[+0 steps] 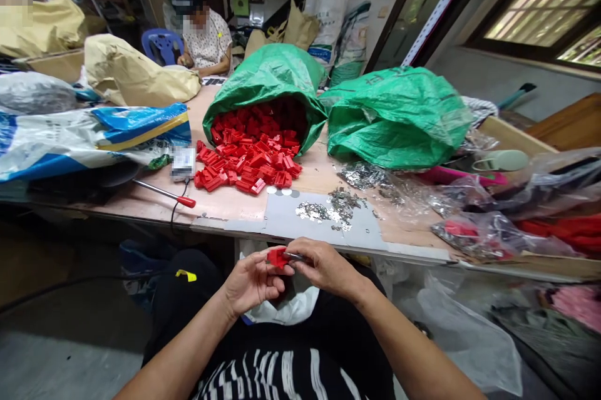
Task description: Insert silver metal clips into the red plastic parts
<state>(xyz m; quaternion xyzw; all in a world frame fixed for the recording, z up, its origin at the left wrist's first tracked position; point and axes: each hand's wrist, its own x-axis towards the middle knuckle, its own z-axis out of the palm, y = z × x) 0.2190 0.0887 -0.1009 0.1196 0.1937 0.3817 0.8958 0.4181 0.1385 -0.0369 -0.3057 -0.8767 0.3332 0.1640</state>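
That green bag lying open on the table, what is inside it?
The open green bag is full of small red plastic pieces, which spill out onto the table. How far back they fill it is hidden by the bag's folds.

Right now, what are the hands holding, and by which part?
The left hand pinches a small red plastic piece by its lower edge; the right hand grips a thin metal pin at its right end.

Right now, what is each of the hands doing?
Left hand: closed on a red plastic piece.
Right hand: closed, pinching a thin metal part against that piece.
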